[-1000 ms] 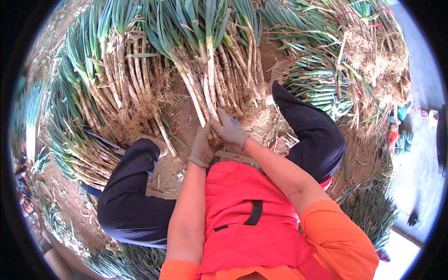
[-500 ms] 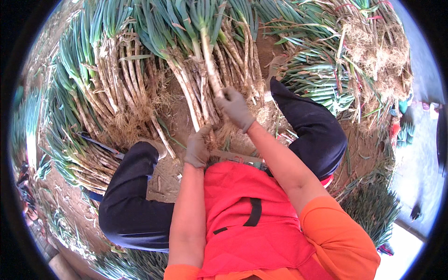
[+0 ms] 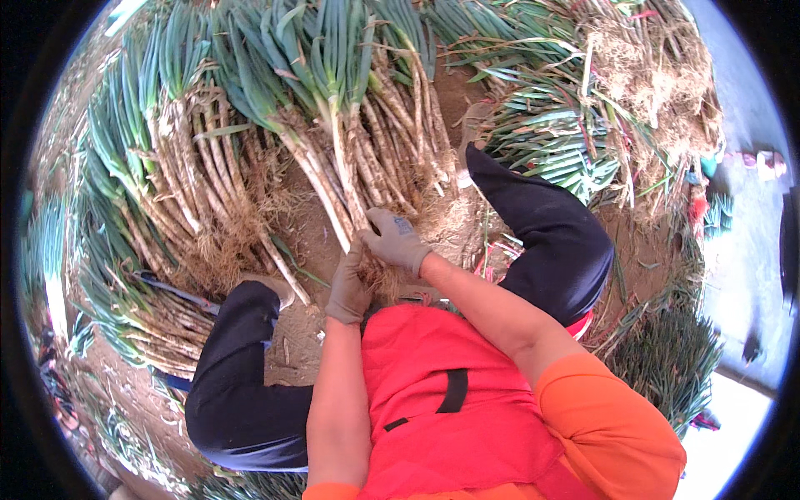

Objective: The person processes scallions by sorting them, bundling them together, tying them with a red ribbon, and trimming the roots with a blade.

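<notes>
Both of my hands wear grey-brown gloves. My left hand (image 3: 348,289) is closed around the root end of some long green onions (image 3: 344,171) just in front of my red apron (image 3: 454,417). My right hand (image 3: 395,240) grips the same stalks right above it, the two gloves touching. Pale, dirt-streaked stems run up and away from my fingers to dark green leaves. Brown roots hang beneath the right glove; my fingers hide the stem ends and how many stalks I hold.
More green onions lie in bundles to the left (image 3: 179,167) and along the far side. Rooty bundles with red ties (image 3: 658,83) are piled at the far right. A blade-like tool (image 3: 175,292) rests near my left knee. My bent legs (image 3: 554,229) flank the dirt floor (image 3: 292,329).
My right hand has slid down the stalks toward me and now meets the left. My left hand has stayed at the root end, and the view has shifted slightly.
</notes>
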`<state>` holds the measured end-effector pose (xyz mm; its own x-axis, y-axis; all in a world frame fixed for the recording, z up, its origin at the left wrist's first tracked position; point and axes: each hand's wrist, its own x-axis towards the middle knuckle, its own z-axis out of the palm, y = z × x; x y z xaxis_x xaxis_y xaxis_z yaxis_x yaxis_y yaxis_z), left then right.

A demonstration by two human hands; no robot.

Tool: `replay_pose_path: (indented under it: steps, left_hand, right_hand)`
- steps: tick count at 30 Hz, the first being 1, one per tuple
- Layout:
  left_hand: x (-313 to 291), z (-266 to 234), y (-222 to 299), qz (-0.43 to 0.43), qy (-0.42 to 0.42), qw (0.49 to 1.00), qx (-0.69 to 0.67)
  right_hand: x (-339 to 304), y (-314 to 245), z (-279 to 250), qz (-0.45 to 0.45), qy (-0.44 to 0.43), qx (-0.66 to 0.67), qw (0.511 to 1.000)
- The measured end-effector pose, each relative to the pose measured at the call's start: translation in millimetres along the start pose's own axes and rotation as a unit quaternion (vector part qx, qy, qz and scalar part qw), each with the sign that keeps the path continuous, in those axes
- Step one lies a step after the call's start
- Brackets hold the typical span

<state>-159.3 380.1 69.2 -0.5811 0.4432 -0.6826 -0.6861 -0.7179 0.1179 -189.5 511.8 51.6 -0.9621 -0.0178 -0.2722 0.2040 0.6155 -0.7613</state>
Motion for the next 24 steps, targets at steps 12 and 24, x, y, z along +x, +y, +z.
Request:
replay_pose_path:
  steps: [12,24]
  left_hand:
    - [-64,79,79,0.15,-0.254,0.952,-0.081]
    - [5,1,33,0.002,0.034,0.996,0.08]
  right_hand:
    - [47,-7,-54,-0.001,0.061,-0.036,0.998]
    - [143,82,-90,0.23,0.216,-0.27,0.91]
